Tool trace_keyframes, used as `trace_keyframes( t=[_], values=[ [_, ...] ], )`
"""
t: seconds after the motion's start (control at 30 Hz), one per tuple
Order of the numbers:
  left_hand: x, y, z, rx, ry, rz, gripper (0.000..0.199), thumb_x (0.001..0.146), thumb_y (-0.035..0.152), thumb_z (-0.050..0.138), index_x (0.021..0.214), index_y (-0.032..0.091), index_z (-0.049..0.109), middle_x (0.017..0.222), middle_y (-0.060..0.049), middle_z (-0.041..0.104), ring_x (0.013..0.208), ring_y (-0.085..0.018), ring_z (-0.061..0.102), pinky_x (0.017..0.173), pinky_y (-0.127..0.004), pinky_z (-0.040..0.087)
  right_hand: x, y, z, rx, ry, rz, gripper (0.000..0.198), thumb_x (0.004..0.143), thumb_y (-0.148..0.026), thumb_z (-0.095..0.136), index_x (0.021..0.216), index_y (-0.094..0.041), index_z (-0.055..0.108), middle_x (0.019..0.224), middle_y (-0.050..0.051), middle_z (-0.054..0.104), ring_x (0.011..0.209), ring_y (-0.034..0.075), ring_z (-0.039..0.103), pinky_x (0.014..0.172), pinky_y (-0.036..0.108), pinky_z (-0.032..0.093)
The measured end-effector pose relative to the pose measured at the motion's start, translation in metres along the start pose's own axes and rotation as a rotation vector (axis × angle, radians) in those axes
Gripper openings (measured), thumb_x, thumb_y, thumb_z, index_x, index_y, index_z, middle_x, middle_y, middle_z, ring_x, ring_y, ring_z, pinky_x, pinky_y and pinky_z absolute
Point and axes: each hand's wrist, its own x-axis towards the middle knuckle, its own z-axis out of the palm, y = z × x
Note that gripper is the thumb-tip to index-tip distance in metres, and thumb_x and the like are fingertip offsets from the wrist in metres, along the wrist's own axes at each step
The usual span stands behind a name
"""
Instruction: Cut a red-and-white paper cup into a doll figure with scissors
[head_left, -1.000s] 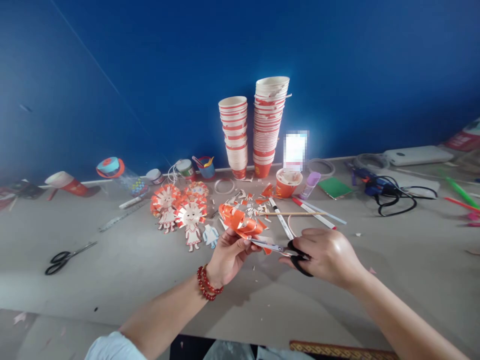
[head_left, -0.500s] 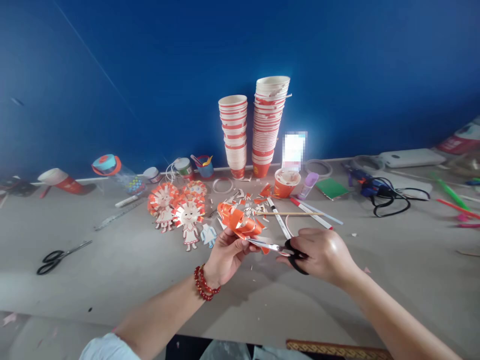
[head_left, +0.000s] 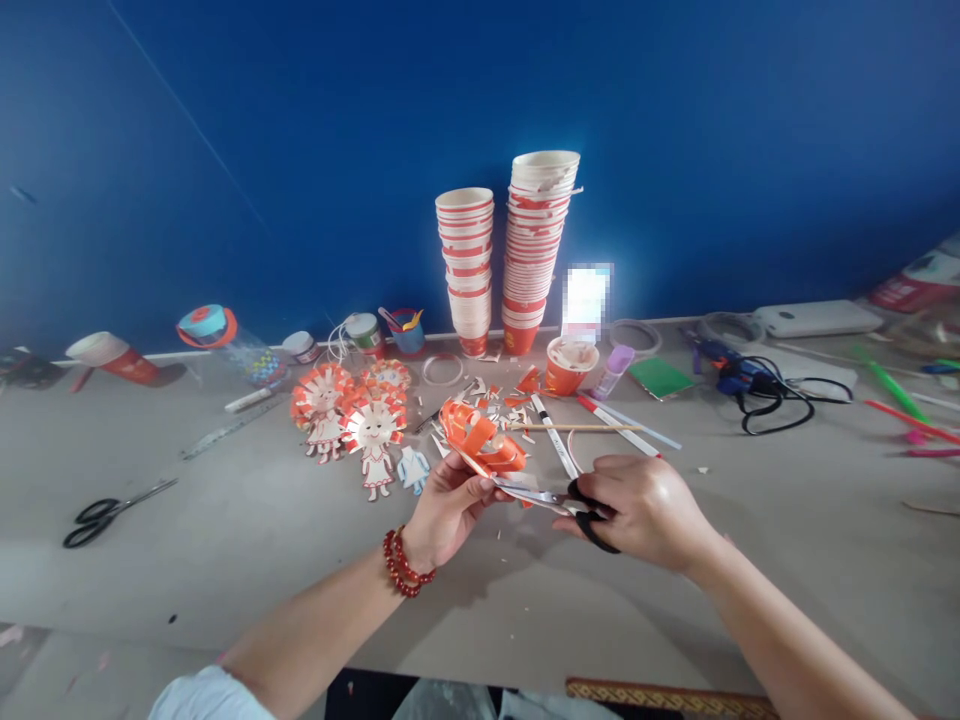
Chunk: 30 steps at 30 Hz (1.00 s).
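My left hand [head_left: 455, 505] pinches an orange paper cup cut into curling strips [head_left: 484, 440], holding it above the table. My right hand [head_left: 637, 510] grips black-handled scissors [head_left: 536, 492], whose blades point left and reach the cup's lower edge beside my left fingertips. Whether paper lies between the blades, I cannot tell. To the left lie paper dolls with fringed orange-and-white heads, the nearest doll [head_left: 373, 440] wearing a white dress. Next to it is a small blue-and-white paper figure [head_left: 412, 470]. Paper scraps [head_left: 495, 400] are strewn behind the cup.
Two tall stacks of paper cups, a left stack [head_left: 466, 270] and a right stack [head_left: 534, 250], stand against the blue wall. A scrap-filled cup [head_left: 570, 372], markers [head_left: 555, 435], a glue gun [head_left: 739, 375] and green paper [head_left: 661, 377] lie right. Other scissors [head_left: 112, 513] rest far left.
The cut strips have turned slightly in my left hand, and a piece that hung below the blades now shows less. The whole view has shifted a little.
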Motion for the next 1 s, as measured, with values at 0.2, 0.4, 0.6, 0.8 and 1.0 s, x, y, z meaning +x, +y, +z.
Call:
trace_keyframes(
  t=[0.2,0.4,0.6,0.8,1.0],
  values=[
    [-0.001,0.000,0.000,0.009,-0.012,-0.012,0.018,0.064,0.019,0.080,0.079,0.017,0.071,0.077,-0.002,0.073,0.064,-0.011,0.064,0.068,-0.025,0.052,0.000,0.000,0.000,-0.051,0.051,-0.024,0.039,0.083,-0.041,0.056,0.052,-0.017,0.056,0.046,-0.001,0.048,0.046,0.011,0.046,0.048,0.025,0.025],
    [-0.001,0.000,0.001,-0.005,-0.011,-0.029,0.018,0.064,0.021,0.081,0.077,0.017,0.070,0.076,-0.002,0.072,0.064,-0.011,0.063,0.068,-0.026,0.050,-0.001,-0.001,0.000,-0.069,0.069,-0.029,0.037,0.083,-0.036,0.056,0.050,-0.018,0.054,0.045,-0.001,0.046,0.045,0.012,0.045,0.047,0.025,0.023],
    [-0.001,0.003,0.000,-0.028,-0.029,-0.067,0.015,0.068,0.021,0.078,0.078,0.016,0.068,0.073,-0.001,0.066,0.056,-0.007,0.055,0.062,-0.023,0.048,0.000,0.000,0.002,0.014,0.013,0.039,0.026,0.079,-0.033,0.057,0.057,-0.019,0.057,0.048,0.000,0.051,0.048,0.013,0.047,0.047,0.025,0.024],
    [0.000,0.007,-0.004,-0.184,-0.146,-0.256,0.019,0.078,0.030,0.068,0.084,0.013,0.062,0.069,0.000,0.052,0.049,-0.004,0.038,0.053,-0.018,0.040,-0.002,0.007,0.006,0.075,0.034,0.084,0.027,0.078,-0.035,0.062,0.058,-0.019,0.053,0.052,0.000,0.051,0.049,0.013,0.047,0.048,0.024,0.027],
    [-0.001,0.007,-0.006,-0.356,-0.259,-0.370,0.022,0.079,0.033,0.061,0.082,0.011,0.062,0.062,0.000,0.046,0.057,-0.011,0.044,0.054,-0.022,0.037,-0.001,0.002,0.012,0.109,0.045,0.062,0.026,0.079,-0.035,0.063,0.060,-0.018,0.054,0.052,-0.001,0.053,0.051,0.014,0.047,0.050,0.024,0.029]
  ],
)
